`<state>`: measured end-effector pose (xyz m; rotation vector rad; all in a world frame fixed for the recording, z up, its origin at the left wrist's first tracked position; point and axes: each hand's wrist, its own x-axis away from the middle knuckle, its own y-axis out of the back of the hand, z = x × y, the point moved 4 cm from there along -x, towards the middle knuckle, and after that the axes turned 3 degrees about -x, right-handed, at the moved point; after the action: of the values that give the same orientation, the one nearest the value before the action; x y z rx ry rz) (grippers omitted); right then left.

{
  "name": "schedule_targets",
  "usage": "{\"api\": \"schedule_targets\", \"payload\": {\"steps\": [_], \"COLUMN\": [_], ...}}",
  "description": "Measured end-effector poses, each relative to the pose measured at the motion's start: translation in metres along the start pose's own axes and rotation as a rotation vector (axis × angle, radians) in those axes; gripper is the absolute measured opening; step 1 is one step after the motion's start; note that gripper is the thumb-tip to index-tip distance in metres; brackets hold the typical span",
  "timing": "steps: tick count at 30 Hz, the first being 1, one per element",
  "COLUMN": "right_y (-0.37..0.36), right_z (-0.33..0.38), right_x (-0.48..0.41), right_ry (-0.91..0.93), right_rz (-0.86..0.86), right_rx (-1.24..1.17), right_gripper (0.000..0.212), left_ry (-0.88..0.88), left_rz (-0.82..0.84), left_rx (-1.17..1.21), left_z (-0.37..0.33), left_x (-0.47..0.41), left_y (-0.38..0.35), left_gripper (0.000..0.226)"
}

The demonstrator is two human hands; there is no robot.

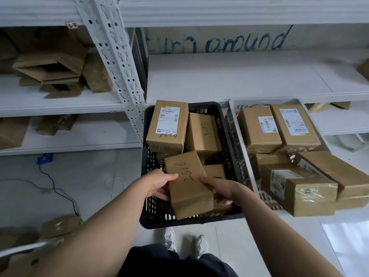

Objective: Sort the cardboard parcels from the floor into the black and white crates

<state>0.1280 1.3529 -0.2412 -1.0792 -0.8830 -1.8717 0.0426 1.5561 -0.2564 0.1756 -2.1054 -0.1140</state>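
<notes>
Left-hand grip (159,186) and right-hand grip (220,189) both grasp one cardboard parcel (188,193) marked 2616, thumbs on top, at centre frame over the near end of the black crate (145,140). That crate holds more parcels, a labelled parcel (166,124) at its far left. The white crate (259,101), just beside it at right, is piled with taped parcels (259,130).

Blue "turn around" is scrawled on the back board (219,40), "2616" is penned on the held parcel (187,182), and a tag (72,25) seems to read "3-3".
</notes>
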Motion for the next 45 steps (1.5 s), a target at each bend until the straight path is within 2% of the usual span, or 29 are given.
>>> {"api": "schedule_targets", "payload": {"steps": [5,11,14,17,19,24,28,33,39,43,45], "right_y": [-0.016,-0.032,-0.043,-0.049,-0.05,-0.043,-0.054,-0.057,-0.055,-0.057,-0.06], "right_z": [0.023,0.03,0.03,0.032,0.034,0.033,0.026,0.032,0.024,0.019,0.018], "right_x": [-0.021,-0.048,-0.065,-0.078,-0.083,-0.093,-0.103,-0.098,-0.095,-0.098,-0.101], "right_ry": [0.138,0.096,0.125,0.136,0.123,0.16,0.099,0.128,0.15,0.168,0.15], "right_rz": [-0.146,-0.151,-0.146,-0.101,-0.076,-0.159,-0.054,0.014,-0.008,-0.04,-0.045], "right_rx": [0.046,0.02,0.027,0.052,0.03,0.006,-0.033,0.032,-0.101,-0.197,-0.203], "right_gripper": [0.056,0.029,0.033,0.038,0.033,0.031,0.037,0.04,0.035,0.036,0.037], "left_ry": [0.041,0.051,0.071,0.091,0.093,0.085,0.158,0.18,0.115,0.031,0.041], "left_rz": [-0.048,-0.138,-0.131,-0.166,-0.184,-0.133,-0.073,-0.134,-0.169,-0.282,-0.255], "left_rx": [-0.035,-0.227,-0.373,-0.557,-0.658,-0.596,-0.666,-0.687,-0.707,-0.795,-0.842], "left_z": [0.017,0.024,0.027,0.026,0.022,0.027,0.037,0.03,0.032,0.035,0.033], "left_x": [-0.002,-0.023,-0.037,-0.05,-0.055,-0.059,-0.063,-0.067,-0.07,-0.074,-0.073], "left_y": [0.013,0.021,0.018,0.018,0.019,0.016,0.01,0.011,0.011,0.018,0.017], "left_gripper": [0.034,0.033,0.036,0.066,0.075,0.094,0.098,0.103,0.113,0.105,0.1]}}
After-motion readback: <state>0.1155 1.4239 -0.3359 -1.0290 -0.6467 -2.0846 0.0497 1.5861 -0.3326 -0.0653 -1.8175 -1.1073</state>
